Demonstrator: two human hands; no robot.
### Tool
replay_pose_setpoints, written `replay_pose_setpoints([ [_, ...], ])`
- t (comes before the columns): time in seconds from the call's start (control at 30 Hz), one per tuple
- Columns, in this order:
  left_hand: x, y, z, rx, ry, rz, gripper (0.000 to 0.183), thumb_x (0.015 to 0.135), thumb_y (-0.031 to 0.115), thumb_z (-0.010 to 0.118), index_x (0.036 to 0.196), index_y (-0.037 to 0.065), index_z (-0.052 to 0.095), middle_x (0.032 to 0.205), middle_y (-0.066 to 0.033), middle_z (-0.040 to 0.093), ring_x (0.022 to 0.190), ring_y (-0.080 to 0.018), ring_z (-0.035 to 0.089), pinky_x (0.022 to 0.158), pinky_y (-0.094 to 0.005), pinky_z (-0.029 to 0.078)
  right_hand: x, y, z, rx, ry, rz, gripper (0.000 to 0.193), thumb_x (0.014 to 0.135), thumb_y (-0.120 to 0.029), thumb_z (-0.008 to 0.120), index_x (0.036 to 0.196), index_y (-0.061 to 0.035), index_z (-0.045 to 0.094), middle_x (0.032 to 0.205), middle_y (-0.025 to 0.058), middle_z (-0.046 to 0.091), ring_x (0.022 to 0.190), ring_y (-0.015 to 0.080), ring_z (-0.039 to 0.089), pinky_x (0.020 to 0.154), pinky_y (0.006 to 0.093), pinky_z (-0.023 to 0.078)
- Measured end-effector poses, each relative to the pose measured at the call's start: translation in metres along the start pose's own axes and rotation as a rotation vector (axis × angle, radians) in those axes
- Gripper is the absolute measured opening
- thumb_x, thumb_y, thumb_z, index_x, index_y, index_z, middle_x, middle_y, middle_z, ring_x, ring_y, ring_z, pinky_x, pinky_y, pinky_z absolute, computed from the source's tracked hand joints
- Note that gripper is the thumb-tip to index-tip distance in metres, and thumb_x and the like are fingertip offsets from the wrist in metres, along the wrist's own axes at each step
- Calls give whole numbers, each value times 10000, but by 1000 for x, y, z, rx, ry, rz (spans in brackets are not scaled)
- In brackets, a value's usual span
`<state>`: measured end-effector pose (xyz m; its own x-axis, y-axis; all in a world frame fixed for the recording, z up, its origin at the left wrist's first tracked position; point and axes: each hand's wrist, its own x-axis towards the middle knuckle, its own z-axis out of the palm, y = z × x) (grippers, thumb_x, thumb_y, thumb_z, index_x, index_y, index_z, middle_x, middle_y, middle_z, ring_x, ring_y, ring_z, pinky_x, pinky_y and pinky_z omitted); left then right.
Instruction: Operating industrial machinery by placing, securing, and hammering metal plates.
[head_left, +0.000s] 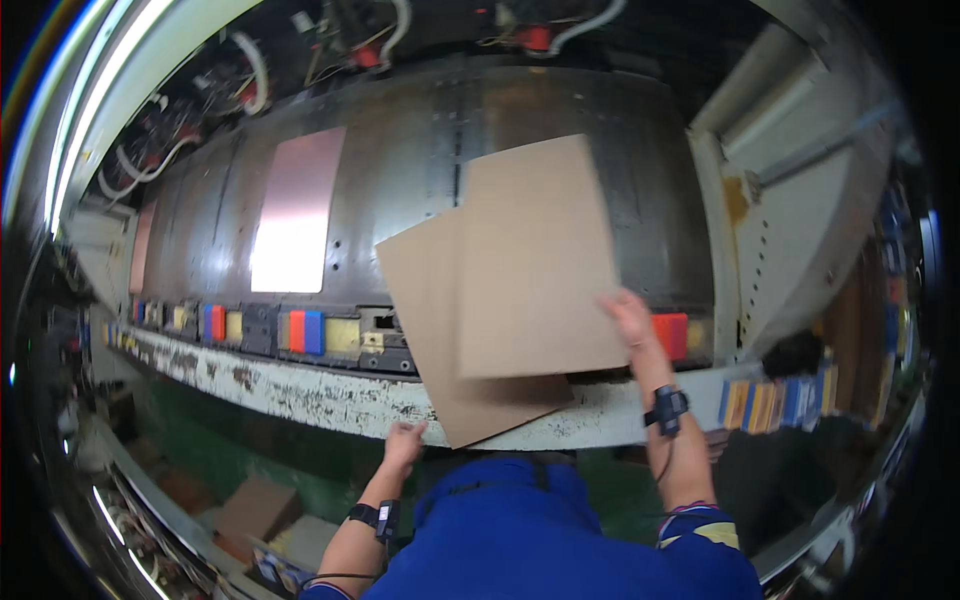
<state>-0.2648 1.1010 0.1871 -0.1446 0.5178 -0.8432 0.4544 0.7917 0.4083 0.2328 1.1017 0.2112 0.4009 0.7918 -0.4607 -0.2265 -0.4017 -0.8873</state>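
Observation:
My right hand grips the right edge of a plain brown cardboard sheet, its fingers partly hidden at the edge. This sheet is slightly smeared by motion and overlaps a second cardboard sheet, which lies askew across the front rail with its lower corner toward my body. My left hand is closed just left of that corner, apart from the sheet, with nothing visible in its fingers. A shiny copper-coloured sheet lies flat on the dark metal machine bed, left of the cardboard.
Red, blue and yellow blocks line the bed's front edge, above a worn white rail. Hoses hang behind the bed. A white machine frame stands on the right. Another copper-coloured sheet shows at far left.

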Motion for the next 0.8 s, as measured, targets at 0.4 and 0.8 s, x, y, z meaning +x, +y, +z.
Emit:
replay_pose_setpoints([
  [0.4,-38,42,25,-591,-279,-113,411,960,138,576,1306,-75,509,1244,-195,621,1147,-279,613,1025,-403,462,209,-26,-239,-711,415,176,406,833,-236,743,1092,47,611,1050,181,677,925,329,658,814,439,521],
  [0.8,-210,266,-70,-483,-165,403,526,791,126,589,1229,-157,518,1102,-235,666,964,-308,689,917,-389,548,135,-50,154,-610,-351,-1036,393,858,-166,662,1244,-103,629,1314,156,598,1257,333,535,1046,439,443],
])
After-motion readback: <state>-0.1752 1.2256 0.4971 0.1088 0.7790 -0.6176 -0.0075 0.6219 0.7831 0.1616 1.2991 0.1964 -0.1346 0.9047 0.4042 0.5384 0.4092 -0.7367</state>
